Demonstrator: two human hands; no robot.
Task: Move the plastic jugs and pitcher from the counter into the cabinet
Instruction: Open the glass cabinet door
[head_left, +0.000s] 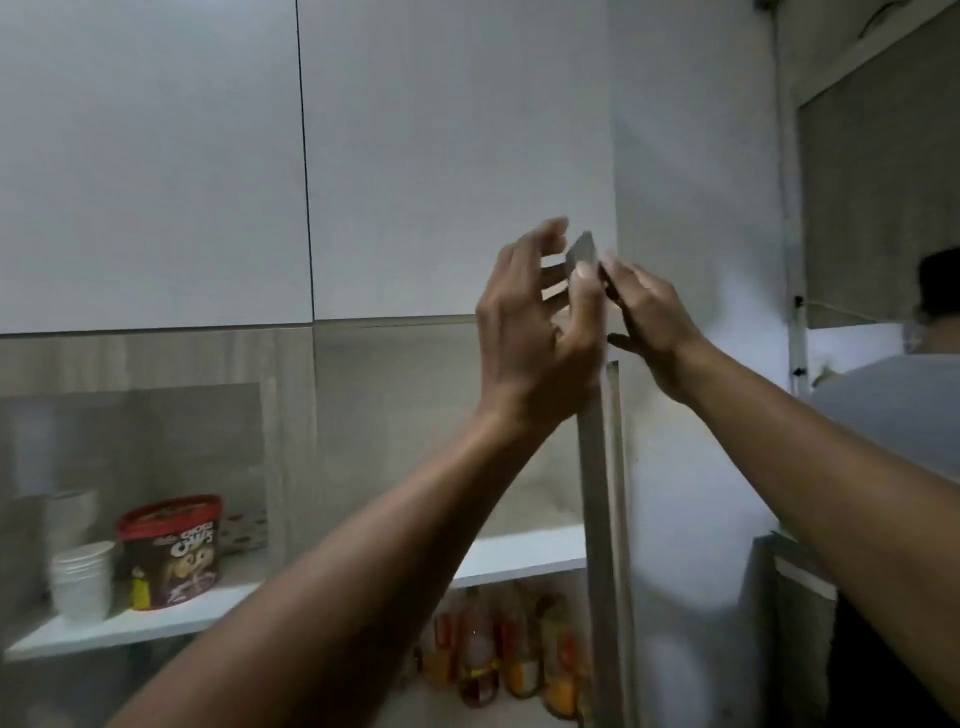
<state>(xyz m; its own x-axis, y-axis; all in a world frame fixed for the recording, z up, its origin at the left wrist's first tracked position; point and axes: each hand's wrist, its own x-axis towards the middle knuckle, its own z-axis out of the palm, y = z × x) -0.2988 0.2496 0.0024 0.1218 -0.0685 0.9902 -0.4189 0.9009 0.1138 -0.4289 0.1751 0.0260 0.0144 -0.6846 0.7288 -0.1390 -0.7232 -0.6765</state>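
Observation:
No jug or pitcher is in view. Both my hands are raised to the lower right corner of the white upper cabinet door (457, 156), which is closed. My left hand (540, 332) has its thumb pressed on a small grey handle tab (584, 249) at that corner, with its fingers curled behind it. My right hand (649, 322) reaches in from the right. Its fingertips touch the door's right edge beside the tab, and its thumb hangs apart below.
A second white upper door (150, 156) is to the left. Below, an open shelf (519, 558) holds stacked white cups (83, 577) and a red-lidded cereal tub (171, 551). Bottles (509, 654) stand lower down. A grey door edge (597, 493) runs vertically. A person (904, 415) stands at the right.

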